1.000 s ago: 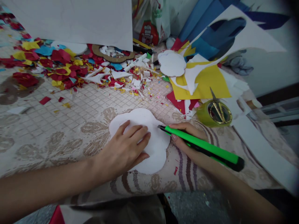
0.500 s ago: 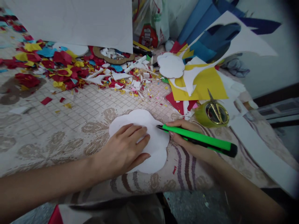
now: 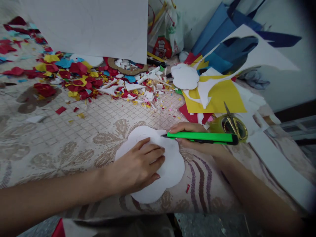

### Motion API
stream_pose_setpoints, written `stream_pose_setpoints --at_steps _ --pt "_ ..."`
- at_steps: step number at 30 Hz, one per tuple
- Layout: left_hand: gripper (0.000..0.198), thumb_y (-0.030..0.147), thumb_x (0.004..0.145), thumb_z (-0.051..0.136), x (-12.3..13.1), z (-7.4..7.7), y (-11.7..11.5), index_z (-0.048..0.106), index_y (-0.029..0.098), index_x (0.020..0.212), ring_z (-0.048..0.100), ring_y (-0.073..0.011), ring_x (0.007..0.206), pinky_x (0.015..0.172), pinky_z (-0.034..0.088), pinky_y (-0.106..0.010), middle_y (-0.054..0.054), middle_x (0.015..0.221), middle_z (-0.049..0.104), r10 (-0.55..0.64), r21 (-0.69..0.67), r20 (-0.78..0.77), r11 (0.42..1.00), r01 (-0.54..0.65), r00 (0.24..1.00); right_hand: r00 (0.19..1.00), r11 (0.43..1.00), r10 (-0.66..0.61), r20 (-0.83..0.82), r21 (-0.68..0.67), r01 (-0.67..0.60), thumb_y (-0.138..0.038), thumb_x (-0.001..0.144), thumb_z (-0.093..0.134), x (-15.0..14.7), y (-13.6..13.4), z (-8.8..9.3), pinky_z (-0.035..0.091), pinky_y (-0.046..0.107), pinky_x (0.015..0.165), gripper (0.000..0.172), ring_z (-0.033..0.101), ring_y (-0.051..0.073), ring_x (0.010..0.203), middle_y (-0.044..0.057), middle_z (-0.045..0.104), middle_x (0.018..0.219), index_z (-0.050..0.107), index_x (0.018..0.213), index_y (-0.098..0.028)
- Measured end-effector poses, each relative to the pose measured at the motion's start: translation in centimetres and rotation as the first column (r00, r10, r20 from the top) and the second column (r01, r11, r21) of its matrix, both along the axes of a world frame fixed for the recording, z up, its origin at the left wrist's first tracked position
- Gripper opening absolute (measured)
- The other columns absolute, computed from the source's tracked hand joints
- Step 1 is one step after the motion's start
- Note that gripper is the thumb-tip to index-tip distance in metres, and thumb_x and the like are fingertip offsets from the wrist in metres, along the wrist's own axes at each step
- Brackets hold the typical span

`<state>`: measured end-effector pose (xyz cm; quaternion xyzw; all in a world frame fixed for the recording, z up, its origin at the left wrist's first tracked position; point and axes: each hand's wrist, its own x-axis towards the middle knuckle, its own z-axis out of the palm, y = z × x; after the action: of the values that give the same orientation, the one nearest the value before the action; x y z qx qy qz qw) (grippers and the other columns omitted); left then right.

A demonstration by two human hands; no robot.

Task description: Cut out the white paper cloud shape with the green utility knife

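A white cloud-shaped foam cutout [image 3: 170, 168] lies on the patterned tablecloth [image 3: 81, 141] near the front edge. My left hand [image 3: 138, 166] rests flat on it, fingers stretched out, pressing it down. My right hand [image 3: 195, 140] grips a bright green utility knife [image 3: 202, 137], held nearly level, with its dark tip touching the cutout's upper right edge, just beyond my left fingertips.
Red, yellow, blue and white paper scraps [image 3: 81, 74] litter the back of the table. A large white sheet [image 3: 91, 26] stands behind them. At right lie yellow paper [image 3: 219, 95], another white cutout [image 3: 185, 76], a green tape roll with scissors [image 3: 230, 125] and blue sheets [image 3: 222, 29].
The knife has swung from slanting down-right to nearly level, its tip sliding a little left along the cutout's edge. My left hand stays pressed on the cutout. The view has shifted slightly.
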<state>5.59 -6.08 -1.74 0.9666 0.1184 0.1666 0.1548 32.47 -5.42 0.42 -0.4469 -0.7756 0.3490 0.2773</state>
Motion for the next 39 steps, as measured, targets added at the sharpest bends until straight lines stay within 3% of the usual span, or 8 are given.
stream_pose_setpoints --at_steps 7,19,26,33,39 --pt "0.034 0.022 0.098 0.055 0.1 0.1 -0.3 0.059 0.007 0.128 0.054 -0.0287 0.129 0.115 0.035 -0.054 -0.015 0.132 0.064 0.015 -0.04 -0.046 0.999 -0.017 0.999 0.999 0.999 0.022 0.029 0.022 -0.023 -0.03 0.094 0.063 1.1 -1.0 -0.1 0.058 0.035 0.087 0.021 0.069 0.022 0.106 0.002 0.073 0.113 0.069 0.114 -0.03" --pt "0.035 0.023 0.096 0.059 0.2 -0.1 -0.3 0.058 0.009 0.128 0.056 -0.0277 0.126 0.114 0.037 -0.052 -0.014 0.13 0.065 0.043 -0.012 -0.024 0.999 -0.043 0.999 0.992 0.99 -0.087 0.092 0.116 0.076 -0.03 0.093 0.064 0.6 -2.7 0.4 0.059 0.044 0.087 0.027 0.07 0.026 0.103 0.0 0.074 0.112 0.066 0.119 -0.038" --pt "0.028 0.029 0.099 0.057 0.2 0.0 -0.6 0.064 0.01 0.118 0.058 -0.029 0.122 0.108 0.041 -0.05 -0.015 0.127 0.067 0.038 0.022 0.021 0.999 -0.038 0.999 1.0 0.996 -0.01 0.03 0.092 0.008 -0.03 0.094 0.062 -1.0 -1.3 0.6 0.06 0.04 0.089 0.021 0.07 0.024 0.108 0.0 0.074 0.113 0.068 0.113 -0.034" --pt "0.035 0.024 0.098 0.059 0.2 0.1 -1.0 0.059 0.012 0.131 0.053 -0.0272 0.131 0.117 0.03 -0.056 -0.012 0.135 0.063 0.055 -0.014 -0.064 0.998 -0.056 0.996 0.998 0.991 0.014 0.058 0.131 -0.022 -0.032 0.095 0.059 -1.0 -1.1 1.0 0.061 0.038 0.083 0.019 0.072 0.023 0.1 0.0 0.077 0.105 0.071 0.109 -0.035" --pt "0.038 0.025 0.096 0.062 0.3 0.0 -1.0 0.058 0.011 0.131 0.053 -0.0273 0.131 0.117 0.031 -0.055 -0.013 0.136 0.062 0.053 -0.006 -0.061 0.999 -0.053 0.997 0.998 0.988 0.03 0.057 0.152 -0.038 -0.039 0.096 0.057 -0.6 -1.4 0.1 0.06 0.04 0.091 0.024 0.071 0.022 0.105 -0.001 0.076 0.112 0.07 0.115 -0.036"
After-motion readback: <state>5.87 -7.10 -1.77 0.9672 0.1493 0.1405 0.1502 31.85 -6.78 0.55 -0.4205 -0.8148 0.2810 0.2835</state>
